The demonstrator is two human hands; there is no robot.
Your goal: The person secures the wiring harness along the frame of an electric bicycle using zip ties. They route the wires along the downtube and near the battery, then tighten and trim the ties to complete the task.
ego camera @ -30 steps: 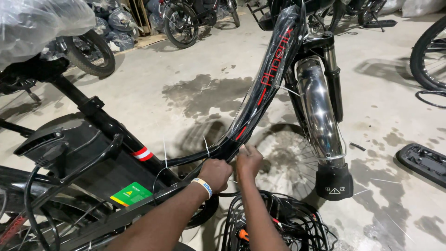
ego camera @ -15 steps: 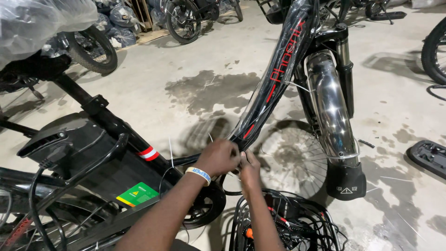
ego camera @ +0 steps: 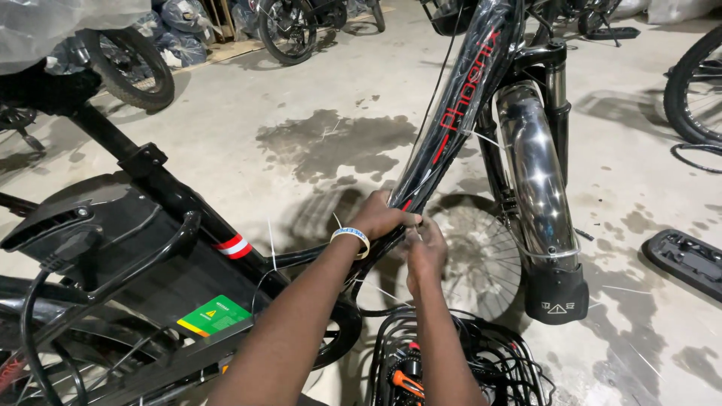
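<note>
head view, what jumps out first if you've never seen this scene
Dead centre, the left hand and right hand meet on the black down tube of a bicycle, pinching at thin cables that run along it. Just right of them a shiny chrome front mudguard curves down over the spoked front wheel. At lower left a green and yellow sticker stands out on the dark frame, and a black wire basket of cables sits under the forearms.
</note>
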